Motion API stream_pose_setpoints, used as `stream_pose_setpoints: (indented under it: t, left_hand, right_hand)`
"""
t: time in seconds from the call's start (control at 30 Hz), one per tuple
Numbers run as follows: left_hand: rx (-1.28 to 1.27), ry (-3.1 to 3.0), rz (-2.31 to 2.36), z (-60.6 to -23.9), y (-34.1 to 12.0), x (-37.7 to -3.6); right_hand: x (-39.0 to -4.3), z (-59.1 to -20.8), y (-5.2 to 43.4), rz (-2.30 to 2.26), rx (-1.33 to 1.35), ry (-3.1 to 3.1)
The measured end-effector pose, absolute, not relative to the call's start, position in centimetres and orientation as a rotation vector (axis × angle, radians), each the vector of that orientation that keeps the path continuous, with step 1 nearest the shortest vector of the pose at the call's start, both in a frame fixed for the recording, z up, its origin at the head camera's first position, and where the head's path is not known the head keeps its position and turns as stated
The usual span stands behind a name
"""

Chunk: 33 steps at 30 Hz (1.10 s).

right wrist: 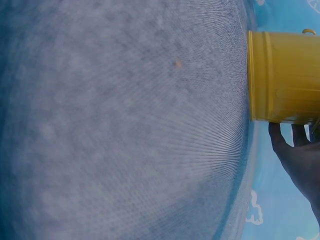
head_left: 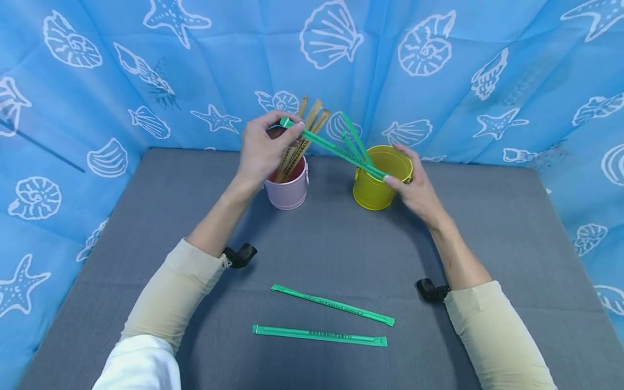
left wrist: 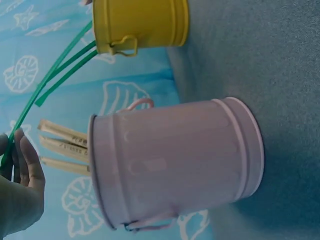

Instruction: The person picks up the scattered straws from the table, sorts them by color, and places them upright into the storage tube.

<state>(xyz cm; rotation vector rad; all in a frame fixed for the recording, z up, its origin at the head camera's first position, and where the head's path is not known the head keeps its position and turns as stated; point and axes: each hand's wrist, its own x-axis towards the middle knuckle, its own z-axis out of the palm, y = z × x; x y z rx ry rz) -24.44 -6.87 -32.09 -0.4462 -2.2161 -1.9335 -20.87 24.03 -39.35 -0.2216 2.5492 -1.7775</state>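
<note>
My left hand (head_left: 265, 143) pinches the upper end of a green paper-wrapped straw (head_left: 336, 150) between thumb and fingers. That straw slants down to the right, its lower end in front of the yellow bucket (head_left: 372, 195). At the bucket's right side, my right hand (head_left: 414, 187) holds it, fingers by the rim and thumb at the front, close to the straw's lower end. Further green straws (head_left: 356, 138) stick up from this bucket. Below the left hand stands a pink bucket (head_left: 287, 196) with brown-wrapped straws (head_left: 297, 154) inside, partly covered by the hand.
Two green wrapped straws, an upper one (head_left: 336, 305) and a lower one (head_left: 319, 334), lie apart on the grey tabletop (head_left: 336, 254) nearer to me. A blue curtain (head_left: 244, 59) with white shell prints hangs behind the buckets.
</note>
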Motion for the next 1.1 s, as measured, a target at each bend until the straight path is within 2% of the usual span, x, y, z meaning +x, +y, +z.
stream_pose_setpoints:
  t: [0.3, 1.1]
  left_hand:
    - [-0.566, -2.304, -1.967, -32.7, -4.7, -25.1]
    - [-0.609, -2.313, -2.139, -33.7, -1.0, -25.4]
  right_hand:
    - [-20.5, -39.6, 24.5, -1.805, -0.214, 2.57]
    - [-20.9, -39.3, 24.1, -1.787, -0.198, 2.525]
